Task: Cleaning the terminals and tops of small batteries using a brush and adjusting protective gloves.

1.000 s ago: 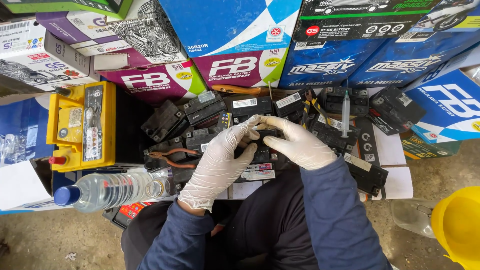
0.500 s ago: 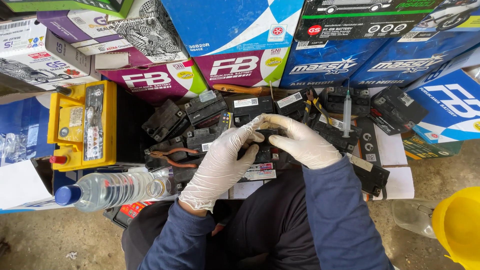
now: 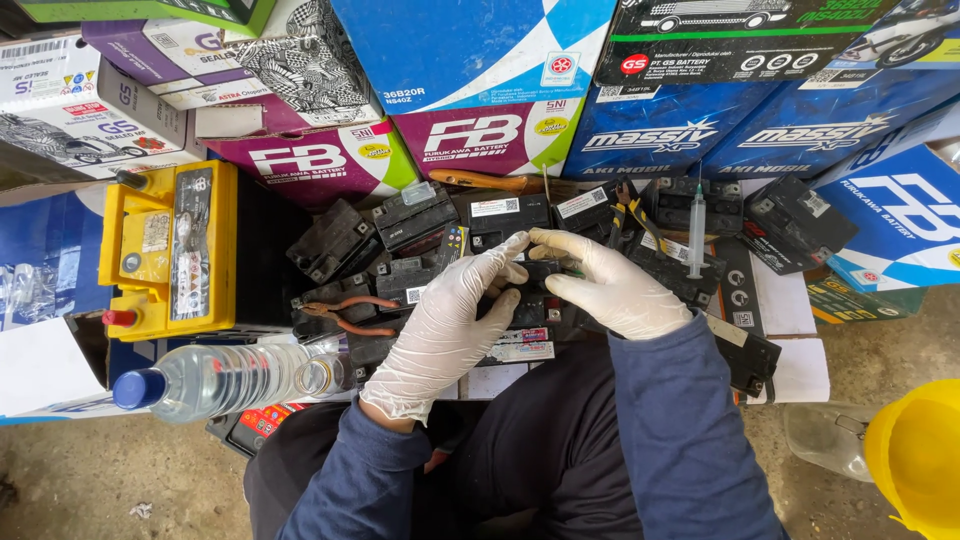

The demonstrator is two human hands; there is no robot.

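Note:
Both my hands wear white gloves and meet over a small black battery (image 3: pixel 530 300) in a pile of several black batteries. My left hand (image 3: pixel 450 325) lies on the battery's near side with its fingers curled over the top. My right hand (image 3: pixel 610 285) grips the battery's right end, its fingertips touching the left hand's. The battery is mostly hidden under the gloves. My dark blue sleeves and dark trousers fill the lower part of the view.
A yellow battery (image 3: pixel 170 250) lies at the left, a clear water bottle with a blue cap (image 3: pixel 220 375) in front of it. Orange-handled pliers (image 3: pixel 345 312) rest on the pile; a syringe (image 3: pixel 697 225) stands right. Cardboard boxes (image 3: pixel 480 60) wall the back. A yellow funnel (image 3: pixel 915 460) is at the lower right.
Both hands have kept their place on the same battery; the fingers have shifted slightly and closed in a little over it.

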